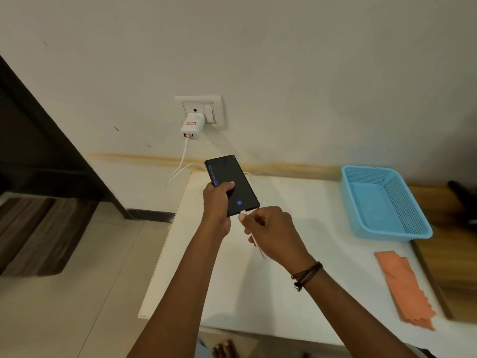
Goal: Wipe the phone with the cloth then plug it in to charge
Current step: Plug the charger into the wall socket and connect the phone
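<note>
Grip, left hand (218,200): fingers are wrapping the smartphone (231,183) along its left edge, thumb lying across the screen; clamped on it.
Grip, right hand (271,232): thumb and forefinger are pinching the white cable plug (242,215) at the phone's lower end; closed on it.
Phone position: it is being held in the air above the far-left corner of the white table (258,293), screen facing up and showing a clock readout and a fingerprint icon.
Cable: the white charging cable (183,157) is running from the wall charger (192,126), which is sitting in the wall socket (200,104).
Cloth: the orange cloth (404,285) is lying flat near the right edge, apart from both hands.
Basket: the blue plastic basket (387,202) is standing at the far-right corner.
Progress: wiping is apparently finished; plugging in is under way, though whether the plug is fully seated cannot be told.
Pose: both forearms are reaching forward and converging, right wrist bent inward.
</note>
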